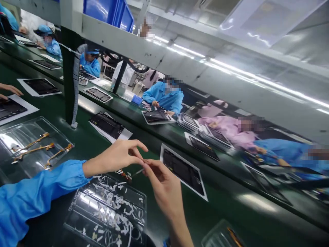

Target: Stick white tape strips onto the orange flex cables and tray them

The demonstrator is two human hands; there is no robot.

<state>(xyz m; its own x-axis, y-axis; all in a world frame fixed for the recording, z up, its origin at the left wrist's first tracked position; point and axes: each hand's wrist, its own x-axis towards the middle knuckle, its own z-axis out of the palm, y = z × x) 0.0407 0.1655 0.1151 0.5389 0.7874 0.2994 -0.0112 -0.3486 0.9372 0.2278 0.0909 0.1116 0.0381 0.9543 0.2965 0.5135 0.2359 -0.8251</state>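
My left hand [118, 156] and my right hand [166, 183] meet at their fingertips above the dark green bench. Thumb and forefinger of my right hand pinch the thin end of a small flex cable [125, 175], whose gold and red end hangs out to the left. My left fingers are closed right at the right fingertips; what they grip is too small to make out. Below my hands lies a clear plastic tray [144, 206] strewn with white scraps and strips. On the left, another clear tray [33, 127] holds several orange flex cables [38, 147].
Dark tablet housings [182, 168] on white sheets lie along the line, another housing [108, 125] behind my left hand. A grey upright post [69, 75] and an overhead beam [180, 65] cross the view. Co-workers in blue [164, 94] sit opposite; a person's hand [10, 90] shows at left.
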